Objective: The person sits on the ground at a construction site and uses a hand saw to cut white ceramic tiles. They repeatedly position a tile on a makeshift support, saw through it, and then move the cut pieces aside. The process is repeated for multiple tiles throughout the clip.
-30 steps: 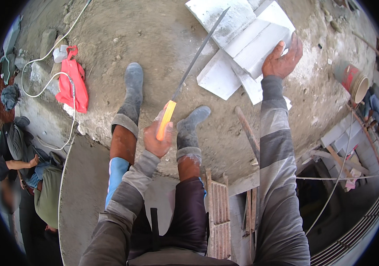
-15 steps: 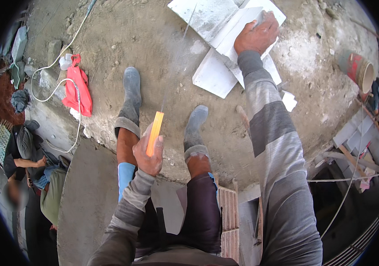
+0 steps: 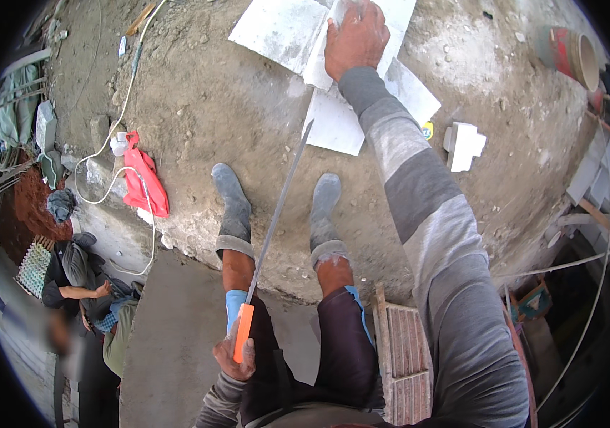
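Over rough dirt [image 3: 176, 89], my left hand [image 3: 230, 359] grips a thin, orange-handled blade [image 3: 276, 222], likely a saw, pointing forward, slightly right; my right hand [image 3: 357, 41] covers a white block [image 3: 318, 66].

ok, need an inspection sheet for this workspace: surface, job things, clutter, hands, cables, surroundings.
Surface: rough, dusty dirt ground, with loose bits and pale patches.
Job things: saw with orange handle, blade bare; white slabs overlapping on the ground.
Clutter: white offcuts right of the slabs; red bag at left; bucket tipped at far right.
Hands: left hand grips the saw handle; right hand is on the slabs, grip unclear.
Cables: white cord loops loosely past the bag at left; cable or hose, cannot tell.
Surroundings: seated person at lower left; slatted wooden piece beside the wearer's leg.
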`<action>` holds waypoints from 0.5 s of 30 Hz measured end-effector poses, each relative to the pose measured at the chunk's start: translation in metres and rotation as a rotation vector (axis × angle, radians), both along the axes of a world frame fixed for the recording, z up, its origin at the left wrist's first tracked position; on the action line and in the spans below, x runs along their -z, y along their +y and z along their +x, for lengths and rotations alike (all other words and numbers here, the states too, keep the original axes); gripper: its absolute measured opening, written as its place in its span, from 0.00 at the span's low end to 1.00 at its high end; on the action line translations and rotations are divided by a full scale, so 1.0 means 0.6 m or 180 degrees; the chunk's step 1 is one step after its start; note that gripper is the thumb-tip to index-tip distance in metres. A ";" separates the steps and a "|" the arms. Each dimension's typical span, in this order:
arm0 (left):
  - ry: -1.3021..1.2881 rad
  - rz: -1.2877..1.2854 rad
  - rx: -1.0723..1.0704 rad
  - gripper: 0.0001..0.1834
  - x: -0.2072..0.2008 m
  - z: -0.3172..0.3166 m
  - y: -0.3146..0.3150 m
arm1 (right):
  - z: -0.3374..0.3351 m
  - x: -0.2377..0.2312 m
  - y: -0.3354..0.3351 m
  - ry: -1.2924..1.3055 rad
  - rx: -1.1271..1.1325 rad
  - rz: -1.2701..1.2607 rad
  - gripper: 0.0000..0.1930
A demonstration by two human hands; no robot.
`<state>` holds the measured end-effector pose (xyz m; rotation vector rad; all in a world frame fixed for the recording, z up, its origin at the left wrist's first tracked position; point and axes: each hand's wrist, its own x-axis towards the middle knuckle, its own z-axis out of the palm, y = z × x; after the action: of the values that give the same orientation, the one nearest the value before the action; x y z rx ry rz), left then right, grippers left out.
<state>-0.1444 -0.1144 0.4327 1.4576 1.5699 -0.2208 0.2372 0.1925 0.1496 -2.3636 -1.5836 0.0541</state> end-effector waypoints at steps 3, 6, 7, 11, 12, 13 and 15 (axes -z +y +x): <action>-0.0160 0.0112 0.0082 0.26 0.002 -0.003 -0.011 | 0.000 -0.019 -0.024 -0.0020 -0.0344 -0.0365 0.28; -0.0432 0.0334 0.0148 0.26 0.034 0.008 -0.020 | -0.020 -0.030 -0.033 -0.0443 -0.0563 -0.1534 0.40; -0.0512 0.0449 0.0183 0.26 0.048 0.016 -0.027 | -0.033 -0.045 -0.026 -0.0458 -0.0599 -0.1803 0.42; -0.0622 0.0508 0.0719 0.30 0.106 0.050 -0.041 | -0.060 -0.059 -0.012 -0.0620 -0.0412 -0.2123 0.43; -0.0667 0.0470 0.0698 0.31 0.127 0.069 -0.037 | -0.063 -0.045 -0.012 -0.0645 -0.0351 -0.2116 0.42; -0.0666 0.0464 0.0659 0.31 0.147 0.092 -0.035 | -0.072 -0.029 -0.011 -0.0641 -0.0324 -0.2070 0.41; -0.0644 0.0594 0.0645 0.31 0.186 0.135 -0.031 | -0.077 -0.030 -0.006 -0.0675 -0.0326 -0.2046 0.36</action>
<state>-0.0635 -0.1331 0.3211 1.7298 1.3076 -0.0422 0.1911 0.1889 0.1673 -2.8265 -2.0244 0.4029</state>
